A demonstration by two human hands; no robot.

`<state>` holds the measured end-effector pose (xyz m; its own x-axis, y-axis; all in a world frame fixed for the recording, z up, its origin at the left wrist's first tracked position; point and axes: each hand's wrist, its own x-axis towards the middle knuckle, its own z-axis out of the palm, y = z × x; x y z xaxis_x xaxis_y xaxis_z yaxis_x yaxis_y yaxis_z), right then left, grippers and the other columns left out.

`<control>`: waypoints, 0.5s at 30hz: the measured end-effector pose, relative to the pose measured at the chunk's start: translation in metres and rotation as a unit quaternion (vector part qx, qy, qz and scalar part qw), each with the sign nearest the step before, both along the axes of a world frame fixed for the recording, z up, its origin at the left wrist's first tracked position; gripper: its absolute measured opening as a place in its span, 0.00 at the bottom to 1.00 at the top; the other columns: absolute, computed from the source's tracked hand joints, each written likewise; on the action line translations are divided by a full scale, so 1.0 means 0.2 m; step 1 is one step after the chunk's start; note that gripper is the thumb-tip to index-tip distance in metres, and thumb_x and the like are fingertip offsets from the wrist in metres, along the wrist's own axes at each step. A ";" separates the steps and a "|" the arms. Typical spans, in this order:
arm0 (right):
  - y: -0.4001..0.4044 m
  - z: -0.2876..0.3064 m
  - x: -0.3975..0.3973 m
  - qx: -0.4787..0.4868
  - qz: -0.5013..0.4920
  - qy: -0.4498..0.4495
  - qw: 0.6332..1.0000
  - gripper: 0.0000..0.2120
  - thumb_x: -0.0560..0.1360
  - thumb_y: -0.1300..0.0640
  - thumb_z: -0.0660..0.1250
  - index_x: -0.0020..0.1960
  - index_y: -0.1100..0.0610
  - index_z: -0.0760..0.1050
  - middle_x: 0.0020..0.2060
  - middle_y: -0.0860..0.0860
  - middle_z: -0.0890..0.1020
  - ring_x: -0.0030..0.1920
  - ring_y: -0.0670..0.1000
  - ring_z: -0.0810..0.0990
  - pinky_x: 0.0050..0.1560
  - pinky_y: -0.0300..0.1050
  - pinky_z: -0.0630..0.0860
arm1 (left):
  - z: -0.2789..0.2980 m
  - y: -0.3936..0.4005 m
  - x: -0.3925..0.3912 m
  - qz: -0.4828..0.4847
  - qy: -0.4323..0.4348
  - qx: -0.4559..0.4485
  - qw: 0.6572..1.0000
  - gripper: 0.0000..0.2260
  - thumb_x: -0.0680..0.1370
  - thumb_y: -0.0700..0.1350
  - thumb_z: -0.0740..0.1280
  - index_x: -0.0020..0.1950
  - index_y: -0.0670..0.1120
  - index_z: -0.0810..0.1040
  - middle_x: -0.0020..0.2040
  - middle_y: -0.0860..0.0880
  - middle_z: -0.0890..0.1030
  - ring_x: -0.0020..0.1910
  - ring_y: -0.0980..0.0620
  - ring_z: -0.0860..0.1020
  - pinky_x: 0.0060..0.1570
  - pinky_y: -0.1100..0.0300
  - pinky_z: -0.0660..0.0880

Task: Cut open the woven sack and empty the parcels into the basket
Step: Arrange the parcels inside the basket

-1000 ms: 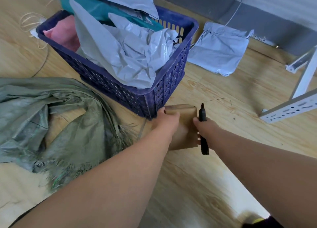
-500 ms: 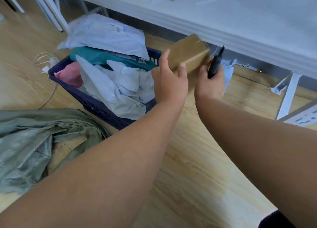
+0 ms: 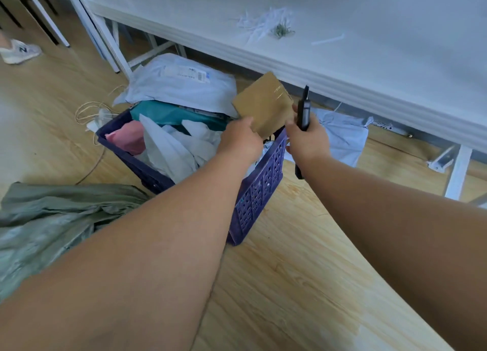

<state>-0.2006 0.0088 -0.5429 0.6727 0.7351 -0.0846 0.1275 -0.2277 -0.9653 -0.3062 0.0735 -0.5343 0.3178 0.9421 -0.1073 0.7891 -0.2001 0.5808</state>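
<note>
A brown cardboard parcel (image 3: 263,104) is held up over the right end of the dark blue basket (image 3: 259,192). My left hand (image 3: 241,139) grips its lower left corner. My right hand (image 3: 307,139) grips a black cutter (image 3: 303,113) and touches the parcel's right edge. The basket is heaped with grey, white, teal and pink bagged parcels (image 3: 181,97). The green woven sack (image 3: 50,218) lies limp and crumpled on the floor at the left.
A grey bagged parcel (image 3: 342,137) lies on the wooden floor behind the basket, under a long white table (image 3: 342,47) with metal legs. A power strip with coiled cable (image 3: 97,116) sits left of the basket. Someone's shoe (image 3: 19,52) is at far left.
I picked the brown parcel off the floor beside the basket and raised it with both hands to above the basket's right end. It now tilts toward the heap.
</note>
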 end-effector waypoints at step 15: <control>0.40 0.06 -0.02 -0.085 0.146 -0.323 0.931 0.22 0.79 0.53 0.61 0.73 0.44 0.65 0.77 0.49 0.57 0.75 0.58 0.59 0.72 0.52 0.61 | 0.05 0.55 -0.21 -0.121 0.409 0.148 0.892 0.23 0.81 0.58 0.54 0.75 0.51 0.65 0.79 0.48 0.49 0.78 0.44 0.44 0.75 0.47 0.42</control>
